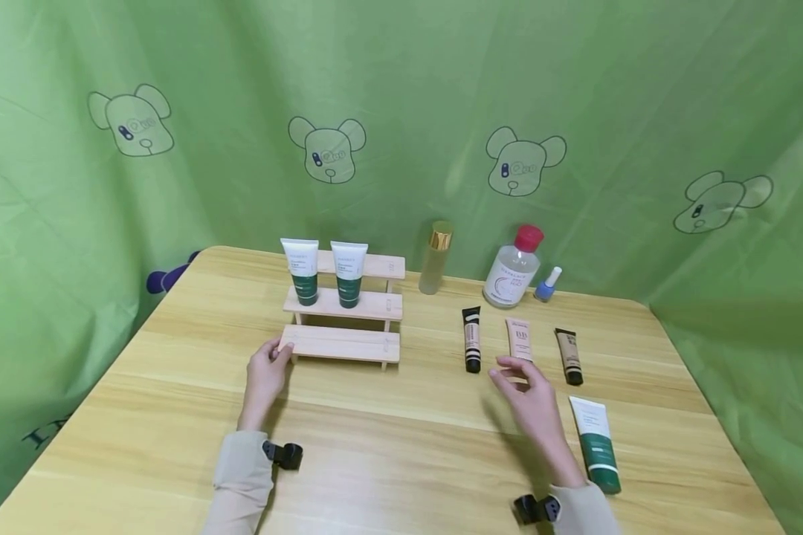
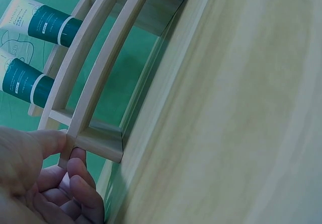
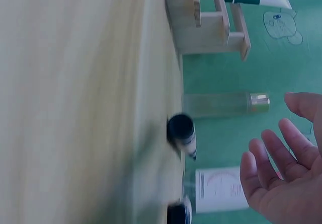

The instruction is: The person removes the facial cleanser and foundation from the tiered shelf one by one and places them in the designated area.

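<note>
Currently your left hand (image 1: 266,377) is pinching the wooden rack (image 1: 341,343); tugging it could topple both standing tubes (image 1: 349,276). Your right hand (image 1: 534,401) is hovering empty, fingers apart.

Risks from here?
The two upright tubes on the rack could topple if the left hand, pinching the end of its front shelf, jolts it. The right hand, near the pink tube, might nudge it or the black tube on its left.
</note>
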`<state>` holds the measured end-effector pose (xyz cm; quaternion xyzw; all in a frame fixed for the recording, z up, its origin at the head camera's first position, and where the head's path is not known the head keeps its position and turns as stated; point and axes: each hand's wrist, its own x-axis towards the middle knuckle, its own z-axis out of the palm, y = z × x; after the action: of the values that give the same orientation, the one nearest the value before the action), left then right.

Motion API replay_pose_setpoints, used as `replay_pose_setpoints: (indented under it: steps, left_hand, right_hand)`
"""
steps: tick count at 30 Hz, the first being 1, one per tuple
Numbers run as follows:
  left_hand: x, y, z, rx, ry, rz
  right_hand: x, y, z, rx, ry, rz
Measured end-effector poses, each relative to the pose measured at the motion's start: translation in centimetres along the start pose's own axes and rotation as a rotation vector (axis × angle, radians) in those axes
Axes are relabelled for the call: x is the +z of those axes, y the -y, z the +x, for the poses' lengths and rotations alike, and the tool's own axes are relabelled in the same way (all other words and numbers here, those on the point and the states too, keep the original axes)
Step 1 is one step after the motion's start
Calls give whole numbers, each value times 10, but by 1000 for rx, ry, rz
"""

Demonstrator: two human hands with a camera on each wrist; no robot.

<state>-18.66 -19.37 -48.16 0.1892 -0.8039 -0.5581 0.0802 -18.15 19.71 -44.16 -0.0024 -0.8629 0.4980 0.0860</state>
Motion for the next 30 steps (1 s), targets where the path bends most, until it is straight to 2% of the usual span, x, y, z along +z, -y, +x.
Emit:
replay_pose_setpoints:
  steps: [6,15,21,25,30]
  left_hand:
    - [0,-1,1,0,-1,3]
    - [-1,-1,0,-9,3,3]
    - [1,-1,-2,-3,5,11]
    - [0,-1,-1,-4,6,18]
    - [-1,-2,-1,-7,10,16]
  right_hand:
    - [23,16,13,-27,32,68]
    - [61,39,33,-83,101,106]
    - [83,56,41,-149,128,139]
    - [97,63,47,-206,146,129]
    - [112,73,54,-232,184,105]
